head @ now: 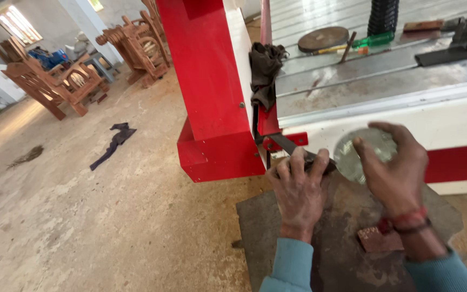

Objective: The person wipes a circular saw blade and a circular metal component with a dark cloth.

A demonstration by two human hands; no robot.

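Observation:
My left hand (pixel 298 192) is closed over the dark handle of a flat metal wrench (pixel 286 144) that reaches up to a red bracket (pixel 285 140) on the machine's side. Beside it, my right hand (pixel 395 167) grips a round silver handwheel (pixel 364 152) mounted on the white and red machine body (pixel 460 130). Both hands sit low against the machine's front, above a dark metal floor plate (pixel 331 232).
A red column (pixel 212 92) stands at the left with a dark rag (pixel 266 70) hanging on it. On the machine table lie a round disc (pixel 322 39), a green-handled screwdriver (pixel 371 41) and a black hose (pixel 383 16). Wooden chairs (pixel 55 84) stand at the far left, and a dark cloth (pixel 113 141) lies on the floor.

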